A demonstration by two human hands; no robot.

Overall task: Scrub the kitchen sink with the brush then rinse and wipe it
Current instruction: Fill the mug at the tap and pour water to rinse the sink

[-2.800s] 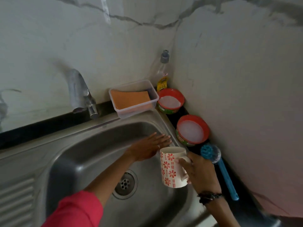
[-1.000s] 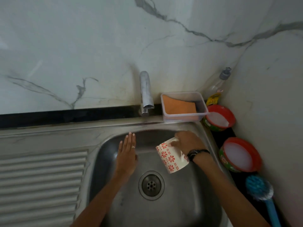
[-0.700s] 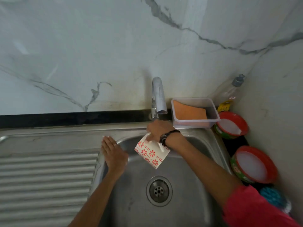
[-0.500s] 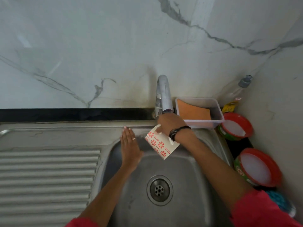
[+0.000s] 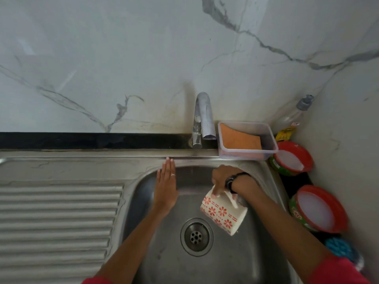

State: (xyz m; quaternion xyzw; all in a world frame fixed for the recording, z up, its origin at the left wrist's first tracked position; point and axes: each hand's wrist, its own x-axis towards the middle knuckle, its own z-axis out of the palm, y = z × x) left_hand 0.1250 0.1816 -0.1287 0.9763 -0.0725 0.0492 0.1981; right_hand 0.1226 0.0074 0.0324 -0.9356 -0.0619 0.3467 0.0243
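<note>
Marble wall behind steel sink point(image 5: 256, 253). Right hand point(image 5: 222, 178) grasps mug point(image 5: 223, 214) by handle; mug now lower, right of drain, tilted. Left hand point(image 5: 166, 185) flat on basin's back wall, fingers straight. Brush point(image 5: 338, 248) on counter, right.

White marble-look wall panels point(image 5: 127, 58) with grey veins rose behind the counter and met a second such wall point(image 5: 348, 124) at a corner on the far right. A black stone strip point(image 5: 82, 140) ran along the foot of the far wall (its surface dull, with little shine). Some brownish staining point(image 5: 174, 111) marked the panel low down, near the middle. The light was soft and even, slightly dim toward the right corner.
</note>
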